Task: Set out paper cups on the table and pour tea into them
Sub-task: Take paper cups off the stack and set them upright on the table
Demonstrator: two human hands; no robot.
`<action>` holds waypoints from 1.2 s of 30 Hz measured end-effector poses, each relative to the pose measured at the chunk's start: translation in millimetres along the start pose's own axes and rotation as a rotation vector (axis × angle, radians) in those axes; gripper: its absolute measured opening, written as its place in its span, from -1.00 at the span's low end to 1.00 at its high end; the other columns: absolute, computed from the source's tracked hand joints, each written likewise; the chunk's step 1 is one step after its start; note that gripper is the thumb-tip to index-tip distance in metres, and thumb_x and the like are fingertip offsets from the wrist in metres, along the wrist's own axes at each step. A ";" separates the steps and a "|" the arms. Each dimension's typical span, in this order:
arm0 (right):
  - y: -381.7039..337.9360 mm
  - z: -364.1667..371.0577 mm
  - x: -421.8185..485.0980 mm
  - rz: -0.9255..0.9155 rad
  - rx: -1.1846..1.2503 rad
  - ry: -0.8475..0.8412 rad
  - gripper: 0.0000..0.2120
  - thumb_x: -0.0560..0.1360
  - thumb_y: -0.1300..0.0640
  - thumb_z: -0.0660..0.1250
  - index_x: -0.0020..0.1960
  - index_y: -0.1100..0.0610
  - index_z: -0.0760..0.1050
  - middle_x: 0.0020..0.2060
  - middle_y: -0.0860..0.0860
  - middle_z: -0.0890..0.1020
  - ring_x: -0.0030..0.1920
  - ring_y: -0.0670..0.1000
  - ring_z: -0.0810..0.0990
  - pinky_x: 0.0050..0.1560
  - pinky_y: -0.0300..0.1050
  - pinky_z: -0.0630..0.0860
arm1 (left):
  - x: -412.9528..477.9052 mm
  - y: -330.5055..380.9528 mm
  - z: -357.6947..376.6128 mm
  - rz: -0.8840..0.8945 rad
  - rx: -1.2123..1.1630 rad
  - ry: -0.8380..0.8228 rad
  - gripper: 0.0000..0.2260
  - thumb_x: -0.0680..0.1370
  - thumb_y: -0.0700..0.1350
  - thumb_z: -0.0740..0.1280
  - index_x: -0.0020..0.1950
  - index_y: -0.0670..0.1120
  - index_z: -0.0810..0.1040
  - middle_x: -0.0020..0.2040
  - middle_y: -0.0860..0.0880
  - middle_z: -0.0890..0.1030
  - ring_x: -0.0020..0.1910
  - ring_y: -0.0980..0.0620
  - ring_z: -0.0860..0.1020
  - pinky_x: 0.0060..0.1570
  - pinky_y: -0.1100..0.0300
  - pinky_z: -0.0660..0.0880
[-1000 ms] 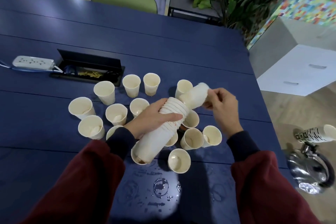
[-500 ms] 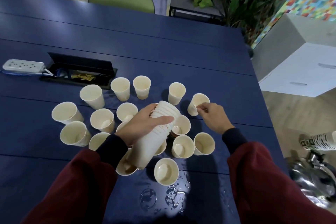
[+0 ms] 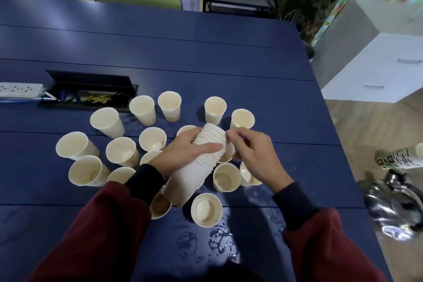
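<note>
Head view: our left hand [image 3: 183, 155] grips the tilted stack of paper cups [image 3: 190, 183] over loose cups [image 3: 107, 121] on the table [image 3: 229, 64]. Our right hand [image 3: 256, 155] curls at the stack's upper end, and we cannot tell whether it grips. Print on the patterned cups [image 3: 400, 158] at far right is too blurred to read.

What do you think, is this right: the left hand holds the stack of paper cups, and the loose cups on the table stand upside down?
One thing is wrong. The left hand holds the stack of paper cups, but the loose cups on the table stand upright, mouths open upward, not upside down; the head view shows their insides.
</note>
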State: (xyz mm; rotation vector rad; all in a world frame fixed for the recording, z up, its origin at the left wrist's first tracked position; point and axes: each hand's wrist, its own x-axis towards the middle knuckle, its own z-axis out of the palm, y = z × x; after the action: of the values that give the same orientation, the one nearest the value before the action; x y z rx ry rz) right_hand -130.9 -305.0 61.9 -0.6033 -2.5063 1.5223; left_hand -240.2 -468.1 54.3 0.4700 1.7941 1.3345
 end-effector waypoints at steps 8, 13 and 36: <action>-0.4 -4.0 -18.0 -0.041 -0.044 0.062 -0.74 0.62 0.04 0.31 -0.21 0.11 0.56 -0.37 -0.03 0.61 -0.39 -0.06 0.46 -0.28 -0.06 0.48 | -15.3 6.5 9.9 0.040 0.084 -0.023 -0.71 0.46 -0.01 0.54 0.14 0.08 0.59 -0.02 0.18 0.70 -0.06 0.26 0.65 -0.13 0.37 0.50; 1.2 -25.4 -19.8 -0.004 0.016 0.348 -0.74 0.63 0.09 0.29 -0.18 0.19 0.53 -0.35 0.06 0.65 -0.37 0.01 0.64 -0.25 0.09 0.61 | -24.1 6.8 12.5 0.040 0.127 -0.014 -0.72 0.44 0.04 0.55 0.08 0.15 0.55 -0.12 0.24 0.67 -0.16 0.34 0.62 -0.26 0.43 0.47; 72.4 -42.2 -5.9 0.237 -0.321 0.133 -0.80 0.61 0.18 0.27 0.16 0.17 0.62 0.07 0.09 0.69 0.01 0.10 0.69 0.21 0.05 0.54 | -31.7 -1.1 9.2 -0.008 0.060 0.046 -0.66 0.45 0.12 0.52 0.17 0.07 0.59 0.01 0.11 0.71 -0.01 0.15 0.67 -0.05 0.20 0.60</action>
State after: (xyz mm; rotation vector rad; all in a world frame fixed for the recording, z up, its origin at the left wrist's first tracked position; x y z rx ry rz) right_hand -92.8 -243.6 19.0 -1.0451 -2.6689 1.1014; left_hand -214.2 -485.4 65.0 0.4677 1.8757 1.2983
